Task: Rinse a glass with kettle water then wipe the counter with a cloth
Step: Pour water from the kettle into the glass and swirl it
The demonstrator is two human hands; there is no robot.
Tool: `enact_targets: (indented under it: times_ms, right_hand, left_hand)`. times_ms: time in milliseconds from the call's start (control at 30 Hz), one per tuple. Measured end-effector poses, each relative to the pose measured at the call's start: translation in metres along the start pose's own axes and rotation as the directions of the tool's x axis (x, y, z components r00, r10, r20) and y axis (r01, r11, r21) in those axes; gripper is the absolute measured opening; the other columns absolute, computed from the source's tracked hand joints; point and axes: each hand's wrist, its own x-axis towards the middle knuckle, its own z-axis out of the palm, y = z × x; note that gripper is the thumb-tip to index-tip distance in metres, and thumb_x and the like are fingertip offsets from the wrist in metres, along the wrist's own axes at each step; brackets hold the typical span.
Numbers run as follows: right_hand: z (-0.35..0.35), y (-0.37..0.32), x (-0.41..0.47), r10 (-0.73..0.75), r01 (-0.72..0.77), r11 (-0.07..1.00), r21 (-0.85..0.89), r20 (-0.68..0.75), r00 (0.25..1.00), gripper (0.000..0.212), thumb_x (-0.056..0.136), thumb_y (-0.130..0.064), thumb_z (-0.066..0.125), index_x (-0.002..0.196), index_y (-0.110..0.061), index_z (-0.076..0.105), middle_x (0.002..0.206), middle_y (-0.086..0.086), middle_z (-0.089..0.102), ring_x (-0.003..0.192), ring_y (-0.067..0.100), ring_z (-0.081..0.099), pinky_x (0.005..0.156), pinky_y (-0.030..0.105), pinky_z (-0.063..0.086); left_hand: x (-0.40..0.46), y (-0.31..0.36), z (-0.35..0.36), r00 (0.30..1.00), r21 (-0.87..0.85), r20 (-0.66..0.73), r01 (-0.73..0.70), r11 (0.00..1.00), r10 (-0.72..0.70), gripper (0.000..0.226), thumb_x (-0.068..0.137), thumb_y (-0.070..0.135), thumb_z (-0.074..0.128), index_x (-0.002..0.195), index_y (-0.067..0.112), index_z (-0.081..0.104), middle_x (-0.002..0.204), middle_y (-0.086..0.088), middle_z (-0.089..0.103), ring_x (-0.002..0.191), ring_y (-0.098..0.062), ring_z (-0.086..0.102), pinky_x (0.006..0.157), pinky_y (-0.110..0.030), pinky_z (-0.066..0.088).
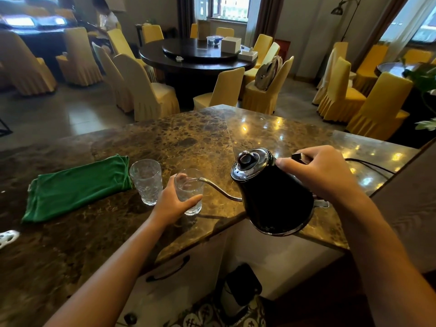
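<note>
At frame centre the left hand grips the glass steady on the tabletop while the right hand holds the kettle tilted, spout at its rim, probably pouring.

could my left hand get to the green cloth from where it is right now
Probably not yet: the left hand grips the glass under the kettle spout. Once it lets go, only the second glass stands between it and the cloth.

Glossy brown marble counter mirroring lamps; matt green cloth, soft and folded; clear cut-pattern glass beside smoother clear glass; glossy black kettle with polished metal spout and lid rim.
</note>
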Motion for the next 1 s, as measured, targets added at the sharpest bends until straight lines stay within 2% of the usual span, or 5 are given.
enact_targets:
  times_ms: [333, 433, 633, 867, 1000]
  right_hand:
    - [0.001, 0.001, 0.002, -0.038, 0.037, 0.999, -0.039, 0.0, 0.999, 0.045, 0.089, -0.041, 0.078, 0.064, -0.005, 0.066, 0.047, -0.011, 0.051, 0.047, 0.004, 0.051, 0.042, 0.015, 0.036]
    - [0.0, 0.0, 0.003, -0.053, 0.053, 0.997, -0.056, 0.004, 0.999, 0.045, 0.088, -0.042, 0.077, 0.063, -0.006, 0.066, 0.047, -0.01, 0.052, 0.047, 0.005, 0.052, 0.042, 0.016, 0.035]
    - [-0.002, -0.004, 0.01, -0.109, 0.108, 0.988, -0.114, -0.003, 0.994, 0.063, 0.078, -0.061, 0.071, 0.065, 0.001, 0.064, 0.061, 0.021, 0.058, 0.051, 0.017, 0.049, 0.045, 0.024, 0.033]
    - [-0.002, -0.003, 0.012, -0.108, 0.108, 0.986, -0.13, 0.007, 0.994, 0.07, 0.073, -0.068, 0.065, 0.066, 0.002, 0.063, 0.063, 0.023, 0.058, 0.05, 0.026, 0.051, 0.045, 0.027, 0.033]
    - [-0.003, -0.003, 0.013, -0.11, 0.112, 0.987, -0.113, 0.029, 0.994, 0.064, 0.08, -0.06, 0.072, 0.067, 0.001, 0.064, 0.063, 0.022, 0.058, 0.051, 0.019, 0.05, 0.045, 0.024, 0.032]
  left_hand:
    - [0.002, 0.0, 0.004, 1.0, -0.004, -0.015, 0.001, 1.0, -0.001, 0.082, 0.075, 0.039, 0.089, 0.141, 0.019, 0.044, 0.131, 0.001, 0.063, 0.114, -0.009, 0.065, 0.092, -0.016, 0.048]
    - [0.002, -0.001, 0.005, 1.0, -0.006, -0.021, -0.001, 1.0, 0.001, 0.083, 0.074, 0.041, 0.088, 0.14, 0.019, 0.044, 0.132, 0.0, 0.063, 0.115, -0.01, 0.066, 0.094, -0.019, 0.05]
    - [0.004, -0.006, 0.006, 1.0, -0.034, -0.021, -0.007, 0.999, 0.006, 0.085, 0.074, 0.04, 0.09, 0.142, 0.017, 0.043, 0.133, 0.001, 0.062, 0.118, -0.011, 0.065, 0.104, -0.036, 0.053]
    - [0.003, -0.005, 0.007, 1.0, -0.046, -0.025, -0.013, 0.999, 0.012, 0.087, 0.074, 0.041, 0.089, 0.143, 0.017, 0.042, 0.132, 0.002, 0.062, 0.117, -0.011, 0.065, 0.103, -0.031, 0.052]
    - [0.002, -0.006, 0.004, 1.0, -0.059, -0.02, -0.013, 0.998, 0.012, 0.1, 0.064, 0.063, 0.084, 0.143, 0.018, 0.042, 0.132, 0.002, 0.062, 0.117, -0.009, 0.066, 0.102, -0.032, 0.053]
